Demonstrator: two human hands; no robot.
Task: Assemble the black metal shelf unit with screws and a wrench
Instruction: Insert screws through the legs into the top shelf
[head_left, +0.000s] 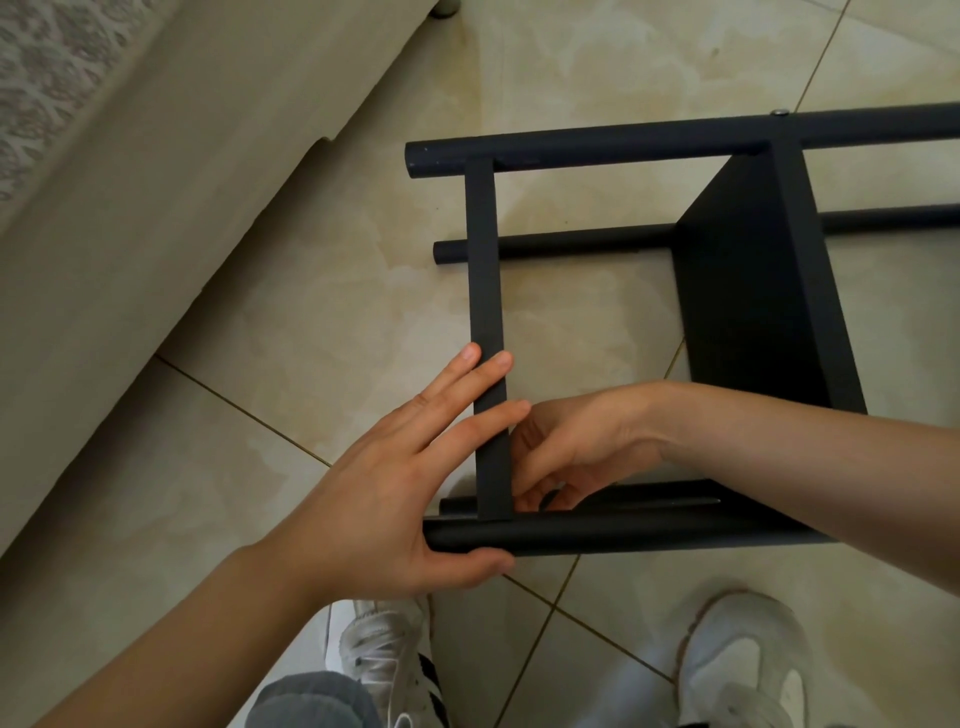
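Note:
The black metal shelf unit (748, 291) lies on its side on the tiled floor, its round posts running left to right. A flat black shelf edge (484, 270) stands between the far post (623, 143) and the near post (597, 538). My left hand (395, 493) lies with straight fingers against that shelf edge, its thumb under the near post's end. My right hand (566, 457) reaches inside the frame at the joint of shelf and near post, fingers curled; what they pinch is hidden. A silver screw head (779, 111) shows on the far post.
A beige sofa or mattress edge (156, 234) runs diagonally along the left. My two white shoes (384, 660) (748, 665) stand on the floor just below the frame. Bare tile lies between the sofa and the shelf.

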